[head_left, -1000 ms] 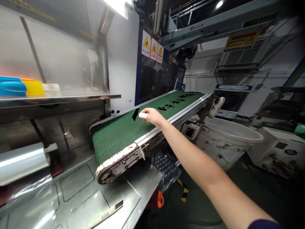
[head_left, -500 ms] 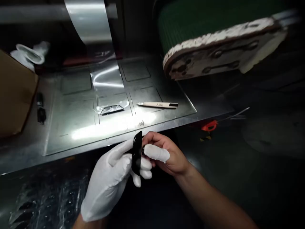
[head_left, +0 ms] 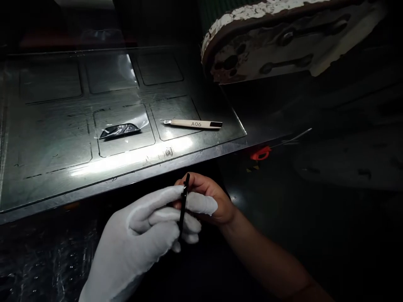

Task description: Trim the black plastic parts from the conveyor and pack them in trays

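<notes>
Edge-on between my two hands is a thin, glossy black plastic part (head_left: 183,206), with small bumps along its left side. My left hand (head_left: 141,235), in a white glove, is closed on it, thumb and fingers gripping its edge. From the right, my right hand (head_left: 210,199) pinches the same part; a white cover sits on its thumb, and its fingertips are partly hidden behind the part. Beyond, on the metal table (head_left: 126,178), a similar black piece (head_left: 119,131) rests on clear film. To its right lies a craft knife (head_left: 193,123) with a pale handle marked A06.
A machine head with a green belt and chipped white rim (head_left: 264,54) overhangs the table at upper right. Red-handled scissors or a similar tool (head_left: 260,153) show beyond the table's front edge. Clear plastic trays (head_left: 56,256) stand at lower left.
The black part has turned from showing its flat face to standing edge-on. My view has shifted, so the table sits further left and higher; the cardboard box has left the picture.
</notes>
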The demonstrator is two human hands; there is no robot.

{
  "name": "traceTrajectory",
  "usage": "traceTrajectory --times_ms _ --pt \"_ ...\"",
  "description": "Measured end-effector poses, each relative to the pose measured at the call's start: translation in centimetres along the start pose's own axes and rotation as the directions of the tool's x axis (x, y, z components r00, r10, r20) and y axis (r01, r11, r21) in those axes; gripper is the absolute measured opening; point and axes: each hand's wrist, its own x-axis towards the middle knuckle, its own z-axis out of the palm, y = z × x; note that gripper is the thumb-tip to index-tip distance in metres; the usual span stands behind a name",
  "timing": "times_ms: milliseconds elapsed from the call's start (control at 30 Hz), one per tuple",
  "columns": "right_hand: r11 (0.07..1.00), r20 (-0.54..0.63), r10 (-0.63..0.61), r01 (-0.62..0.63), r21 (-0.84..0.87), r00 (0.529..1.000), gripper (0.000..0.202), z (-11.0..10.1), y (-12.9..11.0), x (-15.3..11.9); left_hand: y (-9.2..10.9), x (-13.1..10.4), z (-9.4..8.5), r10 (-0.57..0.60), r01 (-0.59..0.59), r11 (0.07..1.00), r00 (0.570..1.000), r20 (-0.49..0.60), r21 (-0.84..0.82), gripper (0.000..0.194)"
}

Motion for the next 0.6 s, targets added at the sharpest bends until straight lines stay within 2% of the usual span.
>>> traceTrajectory --times_ms 167,367,600 --pt "0.998 -0.017 0.038 -0.037 0.058 0.999 0.025 -0.15 -0.06 -0.38 -0.12 0.16 0.45 -0.044 0.043 0.998 0.999 -0.024 -0.054 0.053" --pt "0.999 -0.012 0.033 -0.033 0.012 0.999 0.028 -0.51 0.05 -0.5 -0.27 0.63 -0.06 -0.009 0.008 1.0 0.997 0.074 0.005 0.052" --pt "0.999 -0.017 0.027 -0.027 0.038 0.999 0.027 -0.56 0.17 -0.53 -0.56 0.56 -0.31 -0.012 0.012 1.0 0.993 0.118 -0.005 0.046"
